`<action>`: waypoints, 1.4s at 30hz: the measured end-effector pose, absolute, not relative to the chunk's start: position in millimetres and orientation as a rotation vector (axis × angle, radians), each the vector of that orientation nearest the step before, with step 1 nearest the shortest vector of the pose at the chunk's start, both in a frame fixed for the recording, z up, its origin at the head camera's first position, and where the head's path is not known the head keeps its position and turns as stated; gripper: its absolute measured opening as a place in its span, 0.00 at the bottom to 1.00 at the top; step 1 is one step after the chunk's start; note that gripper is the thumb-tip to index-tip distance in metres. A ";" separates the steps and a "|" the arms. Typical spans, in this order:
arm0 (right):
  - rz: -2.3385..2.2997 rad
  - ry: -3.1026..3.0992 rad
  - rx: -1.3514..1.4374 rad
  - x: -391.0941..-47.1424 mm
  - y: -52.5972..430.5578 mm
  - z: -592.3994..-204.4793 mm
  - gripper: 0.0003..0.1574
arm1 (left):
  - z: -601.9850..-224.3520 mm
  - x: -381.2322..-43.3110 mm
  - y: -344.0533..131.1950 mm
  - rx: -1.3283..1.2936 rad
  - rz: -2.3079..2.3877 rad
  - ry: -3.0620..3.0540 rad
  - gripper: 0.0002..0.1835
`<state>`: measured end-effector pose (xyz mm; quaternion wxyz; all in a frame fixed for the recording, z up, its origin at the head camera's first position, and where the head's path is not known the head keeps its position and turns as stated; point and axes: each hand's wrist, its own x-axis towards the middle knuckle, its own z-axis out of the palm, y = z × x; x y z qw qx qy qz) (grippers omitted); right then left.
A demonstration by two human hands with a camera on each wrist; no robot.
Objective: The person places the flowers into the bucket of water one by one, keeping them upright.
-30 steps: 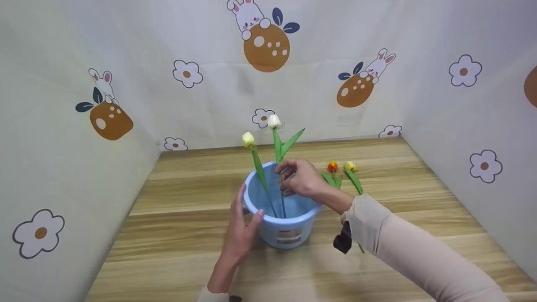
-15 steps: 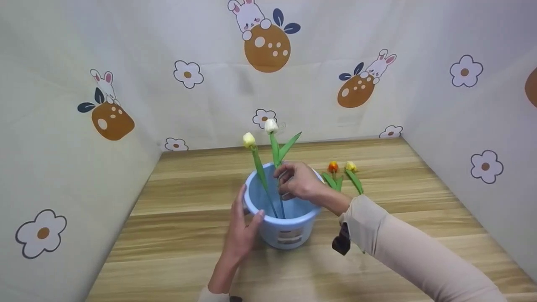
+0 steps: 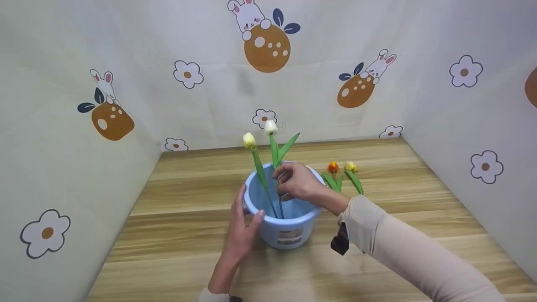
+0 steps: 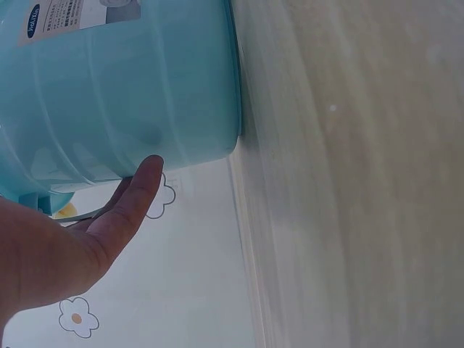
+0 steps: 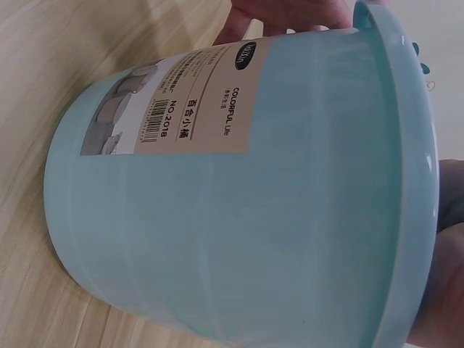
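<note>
A light blue bucket [image 3: 308,219] stands upright on the table, its printed label [image 5: 188,101] facing the person. My left hand [image 3: 241,237] steadies its left side, thumb at the rim; in the left wrist view the hand's straight fingers [image 4: 134,199] touch the outer wall. Over the bucket's mouth, my right hand [image 3: 301,183] pinches the stem of a white tulip [image 3: 271,127], whose lower end is inside the bucket. Left of it, a pale yellow tulip [image 3: 248,140] leans in the bucket. The right wrist view has the bucket wall hiding most of the right hand.
An orange tulip [image 3: 333,167] and a yellow tulip [image 3: 351,167] lie on the wood-grain table [image 3: 180,235] right of the bucket, their stems partly behind the right arm. A white patterned cloth [image 3: 209,37] hangs around the back and sides.
The right hand has moved slightly down and left, and the white tulip has sunk a little with it. The left hand and the bucket have stayed in place.
</note>
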<state>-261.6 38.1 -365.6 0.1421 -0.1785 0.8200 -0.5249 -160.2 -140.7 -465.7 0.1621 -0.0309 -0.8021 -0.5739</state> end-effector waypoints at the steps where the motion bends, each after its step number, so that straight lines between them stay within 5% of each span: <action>1: -1.511 2.369 -0.512 -262.0 37.8 -365.7 0.22 | -465.3 -160.5 -140.5 -0.085 -1.643 -2.289 0.41; 42: -1.396 2.311 -0.471 -266.0 37.9 -366.2 0.25 | -466.2 -160.9 -140.8 -0.058 -1.631 -2.304 0.41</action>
